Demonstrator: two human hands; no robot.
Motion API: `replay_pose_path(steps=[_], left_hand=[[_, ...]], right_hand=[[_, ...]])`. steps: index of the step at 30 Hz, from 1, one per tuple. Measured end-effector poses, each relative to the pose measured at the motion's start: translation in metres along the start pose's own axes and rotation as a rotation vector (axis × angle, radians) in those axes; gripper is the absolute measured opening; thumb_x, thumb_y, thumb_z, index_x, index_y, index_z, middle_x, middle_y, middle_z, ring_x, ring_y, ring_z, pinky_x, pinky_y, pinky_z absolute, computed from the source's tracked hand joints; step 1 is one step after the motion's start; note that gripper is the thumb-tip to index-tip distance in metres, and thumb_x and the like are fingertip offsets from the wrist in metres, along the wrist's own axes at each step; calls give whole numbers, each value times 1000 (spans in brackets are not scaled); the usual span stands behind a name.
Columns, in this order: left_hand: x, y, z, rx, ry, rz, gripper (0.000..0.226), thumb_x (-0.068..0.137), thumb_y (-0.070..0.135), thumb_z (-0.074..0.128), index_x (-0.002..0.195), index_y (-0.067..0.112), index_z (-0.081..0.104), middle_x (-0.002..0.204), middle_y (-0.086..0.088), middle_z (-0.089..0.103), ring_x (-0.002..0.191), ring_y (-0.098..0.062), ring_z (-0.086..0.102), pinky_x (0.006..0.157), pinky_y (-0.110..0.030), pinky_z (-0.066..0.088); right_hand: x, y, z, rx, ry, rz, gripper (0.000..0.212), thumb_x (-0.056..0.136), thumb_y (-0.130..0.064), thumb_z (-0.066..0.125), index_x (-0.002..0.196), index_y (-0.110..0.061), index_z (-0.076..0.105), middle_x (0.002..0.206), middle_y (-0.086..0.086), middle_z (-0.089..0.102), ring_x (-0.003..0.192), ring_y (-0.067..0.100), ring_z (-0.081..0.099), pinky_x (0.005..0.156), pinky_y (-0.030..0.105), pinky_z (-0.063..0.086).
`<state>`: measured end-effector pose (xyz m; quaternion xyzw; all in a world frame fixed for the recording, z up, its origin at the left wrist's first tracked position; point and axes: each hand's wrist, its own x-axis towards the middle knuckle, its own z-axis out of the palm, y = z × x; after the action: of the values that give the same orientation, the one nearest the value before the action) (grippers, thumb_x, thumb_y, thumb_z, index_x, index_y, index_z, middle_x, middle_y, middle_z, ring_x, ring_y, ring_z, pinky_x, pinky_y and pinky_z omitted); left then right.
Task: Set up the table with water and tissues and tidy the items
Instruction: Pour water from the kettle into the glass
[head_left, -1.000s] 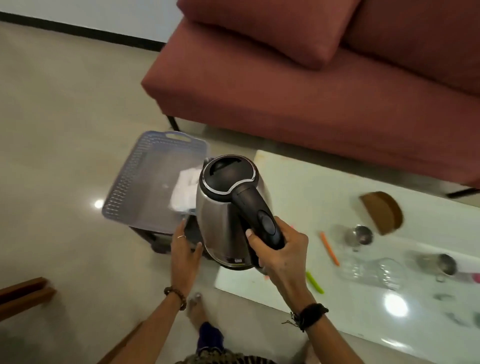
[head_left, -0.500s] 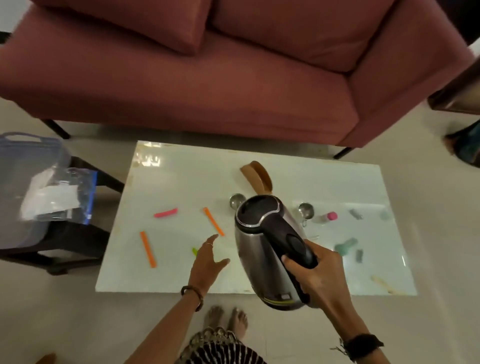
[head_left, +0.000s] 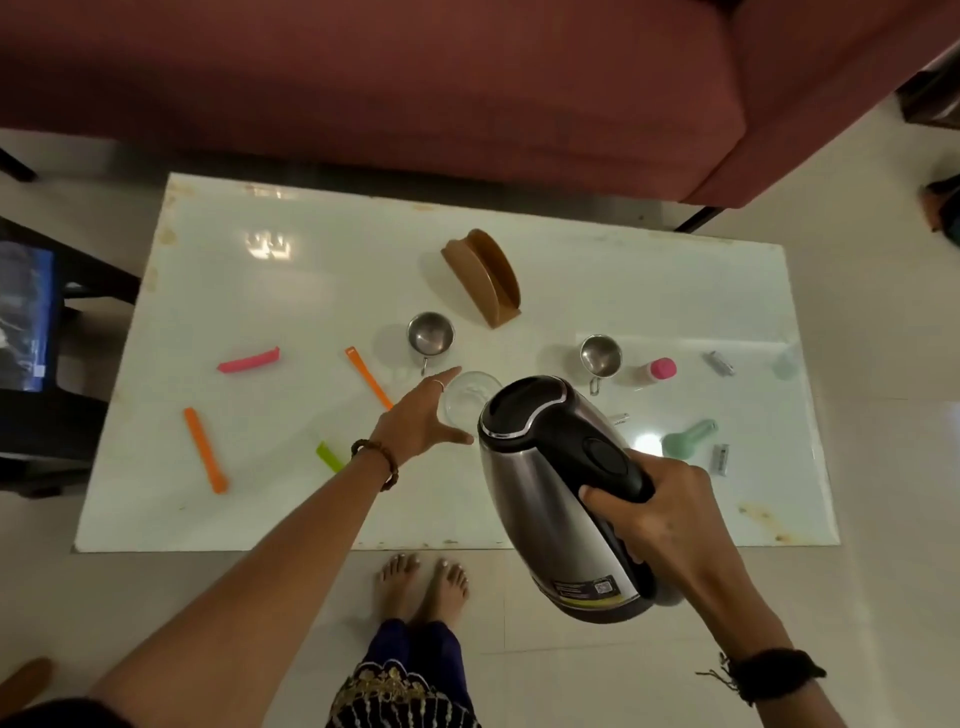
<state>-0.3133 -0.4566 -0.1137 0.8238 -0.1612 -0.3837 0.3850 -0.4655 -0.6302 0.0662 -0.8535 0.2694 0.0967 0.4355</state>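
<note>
Kettle target: glass jug (head_left: 470, 402), clear, upright on the white tabletop (head_left: 260, 509), near the middle, mouth up.
Clips far left: pink clip (head_left: 249, 360), long orange clip (head_left: 205, 449), green clip (head_left: 330, 457), second orange clip (head_left: 370, 378), all flat on the tabletop, well apart from the jug except the last, which is near it.
Left hand (head_left: 421, 421): released, fingers spread, holding nothing, reaching from the near edge; fingertips just beside the jug's left rim, contact cannot be told.
Left steel cup (head_left: 430, 334): behind the jug, empty, handle toward the person.
Tissue holder (head_left: 483, 278): brown, empty, farther back.
Kettle (head_left: 550, 493): steel, black lid shut, tilted, off the tabletop, to the right of and nearer than the jug, top end overlapping the jug's right rim in view.
Right hand (head_left: 657, 525): clenched on the kettle's black handle.
Key relation: jug lies forward-left of the kettle; left hand nearer the jug, likely steadies it for the pour.
Right steel cup (head_left: 600, 356): right of the jug, empty.
Risk: spill if the spout misses the rim.
</note>
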Motion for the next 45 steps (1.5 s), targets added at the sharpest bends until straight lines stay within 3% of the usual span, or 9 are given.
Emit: replay_pose_path(steps=[5,10,13,20,23,28,36,42,45], left_hand=[[5,-4,7,-86,148,-23,73,72,23,77,136,22,43,137,-3,53,121,-24,54,99,-44,45],[3,-9,7,-88,-26,-14,100,64,27,82,145,26,25,145,-6,42,131,-24,42,108,-46,37],[1,-12,10,-76,36,-28,94,65,26,82,142,32,29,142,1,46,124,-21,49,101,-45,43],[0,-10,12,-188,102,-33,91,63,15,84,139,32,36,140,3,50,122,-23,53,102,-45,44],[-3,-7,13,-242,109,-42,90,63,11,83,139,31,37,140,0,50,124,-24,52,105,-45,42],[-4,-2,12,-237,113,-64,91,62,8,83,139,27,39,137,-5,53,125,-26,50,103,-49,42],[0,2,13,-146,124,-100,92,60,8,84,138,24,39,131,-12,56,121,-31,51,101,-49,45],[0,5,12,-120,118,-104,92,60,9,84,138,22,38,132,-12,56,124,-30,50,101,-48,45],[-1,5,12,-104,123,-97,91,60,9,84,138,21,38,131,-12,57,123,-30,51,101,-48,45]], right_hand=[[9,-2,1,-46,-66,-21,23,73,-12,71,60,-25,57,39,-20,55,33,1,49,35,6,33],[13,-1,1,-100,-91,-7,25,74,-16,70,59,-27,55,43,-26,56,40,-3,53,37,7,36],[15,-1,1,-108,-107,5,26,75,-16,70,59,-29,54,43,-27,56,39,-3,54,35,7,35],[22,-1,2,-131,-107,10,16,72,-17,69,59,-20,59,35,-8,52,33,3,50,32,8,34],[23,-1,4,-166,-121,5,12,72,-18,68,63,-18,60,43,-3,53,33,4,50,33,8,34],[19,-1,6,-169,-104,5,18,72,-16,67,59,-20,56,41,-4,50,31,5,47,33,8,33],[13,-5,0,-159,-75,29,14,68,-25,65,61,-15,60,45,5,54,34,11,45,43,30,48],[12,-5,-1,-183,-85,24,14,70,-22,65,59,-18,57,45,4,53,32,9,45,38,21,45],[12,-5,0,-196,-88,24,13,68,-25,64,59,-18,57,47,5,54,36,14,47,41,28,49]])
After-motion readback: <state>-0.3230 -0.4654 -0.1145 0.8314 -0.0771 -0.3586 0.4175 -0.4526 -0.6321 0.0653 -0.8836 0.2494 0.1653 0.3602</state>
